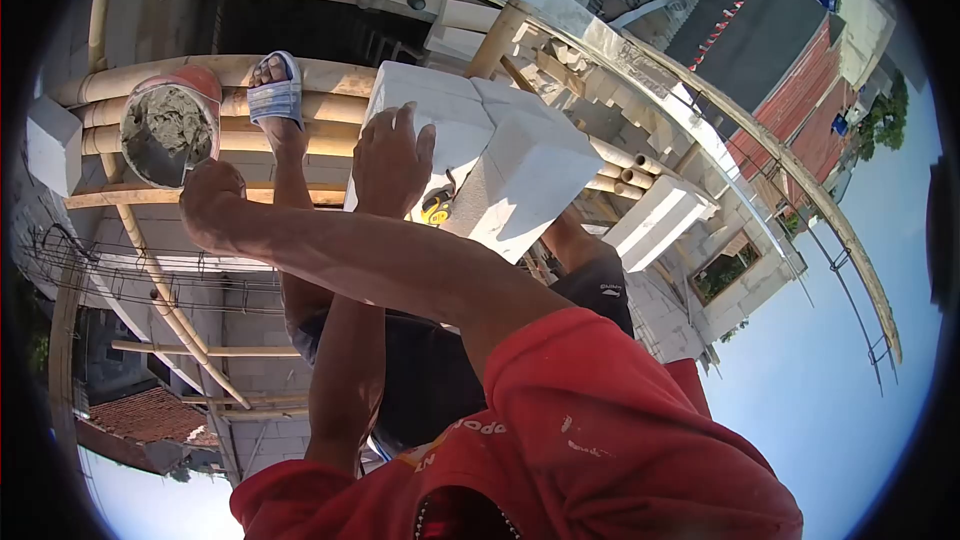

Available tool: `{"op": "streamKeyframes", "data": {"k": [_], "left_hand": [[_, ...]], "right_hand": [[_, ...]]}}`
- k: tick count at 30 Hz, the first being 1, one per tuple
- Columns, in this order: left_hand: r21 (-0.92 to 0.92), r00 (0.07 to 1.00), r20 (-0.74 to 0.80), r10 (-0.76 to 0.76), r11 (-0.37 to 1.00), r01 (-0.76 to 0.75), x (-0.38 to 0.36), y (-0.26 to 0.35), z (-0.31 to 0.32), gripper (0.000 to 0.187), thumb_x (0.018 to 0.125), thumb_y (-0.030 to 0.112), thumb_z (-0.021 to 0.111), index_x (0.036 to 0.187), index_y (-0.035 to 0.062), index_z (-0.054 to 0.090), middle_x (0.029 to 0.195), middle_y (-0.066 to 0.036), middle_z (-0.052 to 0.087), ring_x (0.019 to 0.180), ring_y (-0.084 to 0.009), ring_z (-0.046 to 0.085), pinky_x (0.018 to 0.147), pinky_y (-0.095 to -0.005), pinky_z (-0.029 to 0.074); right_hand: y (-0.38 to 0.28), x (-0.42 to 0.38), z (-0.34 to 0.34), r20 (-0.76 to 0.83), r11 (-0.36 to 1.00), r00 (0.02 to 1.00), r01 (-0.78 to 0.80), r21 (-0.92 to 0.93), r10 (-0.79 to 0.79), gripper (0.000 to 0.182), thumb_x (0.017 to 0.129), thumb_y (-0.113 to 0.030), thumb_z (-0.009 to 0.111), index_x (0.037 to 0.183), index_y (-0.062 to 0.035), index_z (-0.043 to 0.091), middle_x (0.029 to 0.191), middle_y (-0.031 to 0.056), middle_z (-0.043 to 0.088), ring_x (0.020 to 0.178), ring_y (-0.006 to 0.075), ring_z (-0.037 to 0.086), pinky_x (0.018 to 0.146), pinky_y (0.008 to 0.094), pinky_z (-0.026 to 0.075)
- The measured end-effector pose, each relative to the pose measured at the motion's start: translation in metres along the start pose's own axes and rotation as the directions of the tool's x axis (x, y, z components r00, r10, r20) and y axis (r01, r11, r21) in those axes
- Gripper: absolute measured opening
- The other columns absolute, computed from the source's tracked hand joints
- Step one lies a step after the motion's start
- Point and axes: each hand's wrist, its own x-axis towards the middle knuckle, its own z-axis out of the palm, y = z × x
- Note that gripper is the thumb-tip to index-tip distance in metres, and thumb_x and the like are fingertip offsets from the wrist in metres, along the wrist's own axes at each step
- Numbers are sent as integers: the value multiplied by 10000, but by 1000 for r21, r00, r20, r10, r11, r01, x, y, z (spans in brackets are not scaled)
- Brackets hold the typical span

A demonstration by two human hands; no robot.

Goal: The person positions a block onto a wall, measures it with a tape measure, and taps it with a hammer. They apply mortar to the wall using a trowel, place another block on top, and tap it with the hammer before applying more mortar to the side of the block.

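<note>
Bamboo poles run crosswise ahead of both hands, several lying side by side behind the bucket, with a foot set against them. White blocks stand under and to the right of the left hand, their faces partly in sun and partly in shade. A separate pale block sits well to the left of the right hand, on the far side of the bucket.

The reddish bucket is just ahead and to the left of the right hand, its mouth turned toward the view. Inside lies grey mortar, wet-looking and lumpy, heaped unevenly against the wall, with a smoother, paler patch on the side nearest the right hand.

The right arm crosses over the left forearm, and the right hand is curled at the bucket's near edge; I cannot tell whether it grips the rim or a handle, since the fingers are largely hidden. The left hand rests with fingers extended on the block, grasping nothing. A blue-and-white sandal is ahead and to the left of the left hand. A yellow-and-black tape measure lies just to the right of the left hand's wrist, on the blocks.
</note>
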Motion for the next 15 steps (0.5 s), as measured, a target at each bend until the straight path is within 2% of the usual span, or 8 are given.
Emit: {"op": "streamKeyframes", "data": {"k": [1, 4, 7, 10, 12, 13, 14, 15], "left_hand": [[-1, 1000, 3, 6, 1000, -6, 1, 1, 0, 464, 984, 370, 575, 1346, 82, 547, 1321, -177, 577, 1259, -376, 530, 1021, -521, 436], [17, 999, -46, -22, 1000, 23, 2, 1, 2, 448, 985, 364, 577, 1336, 87, 555, 1310, -168, 583, 1260, -363, 534, 1018, -511, 444], [5, 998, -17, -52, 999, 52, 2, 9, -6, 436, 981, 358, 589, 1326, 92, 565, 1297, -163, 588, 1259, -348, 538, 1016, -498, 453], [-35, 995, -54, -88, 996, 86, 1, 15, -8, 445, 964, 340, 619, 1315, 71, 570, 1319, -160, 584, 1278, -335, 532, 1021, -496, 449], [-50, 993, -87, -77, 996, 72, 1, 14, -9, 436, 943, 289, 625, 1300, 45, 575, 1326, -191, 577, 1280, -358, 527, 1021, -508, 441], [-18, 984, -171, -55, 998, 52, 0, 12, -4, 424, 940, 273, 613, 1284, 26, 574, 1298, -202, 582, 1277, -369, 528, 1017, -507, 443], [-57, 991, -109, -75, 996, 69, 3, 11, -6, 428, 933, 260, 606, 1287, 22, 567, 1279, -210, 578, 1285, -377, 523, 1030, -512, 433], [-14, 980, -188, -60, 998, 59, 3, 10, 12, 438, 930, 260, 605, 1292, 18, 562, 1277, -208, 575, 1281, -378, 520, 1020, -528, 433]], "right_hand": [[4, -10, -2, -43, 1000, 999, 19, -2, -19, 358, 793, -148, 720, 1098, 39, 708, 1070, 227, 693, 881, 280, 665, 484, 464, 517], [26, -22, -8, -105, 995, 994, -12, 104, 23, 360, 768, -113, 730, 1123, -53, 730, 1083, 168, 721, 1002, 244, 716, 618, 399, 588], [61, -39, -46, 170, 887, 979, 22, 462, -112, 375, 766, -103, 681, 1125, 5, 704, 1061, 224, 717, 1012, 308, 721, 727, 428, 589], [53, -34, -56, 139, 971, 989, -74, 227, 43, 395, 754, -129, 651, 1112, 31, 694, 1076, 237, 707, 1022, 384, 706, 786, 469, 566], [51, -17, -60, 237, 995, 971, -35, 90, 13, 389, 767, -172, 640, 1110, -2, 705, 1160, 248, 681, 1074, 377, 689, 804, 468, 559], [49, -9, -64, 286, 1000, 958, -5, 25, -2, 387, 773, -193, 634, 1109, -18, 710, 1202, 253, 668, 1100, 374, 681, 813, 468, 556], [48, -14, -55, 57, 997, 998, -9, 74, 4, 381, 797, -197, 620, 1108, 7, 703, 1139, 259, 694, 1055, 382, 700, 823, 473, 563], [47, -17, -66, 53, 995, 994, 95, 21, -96, 408, 843, -204, 600, 1125, 91, 625, 1013, 286, 696, 948, 402, 711, 741, 475, 566]]}}
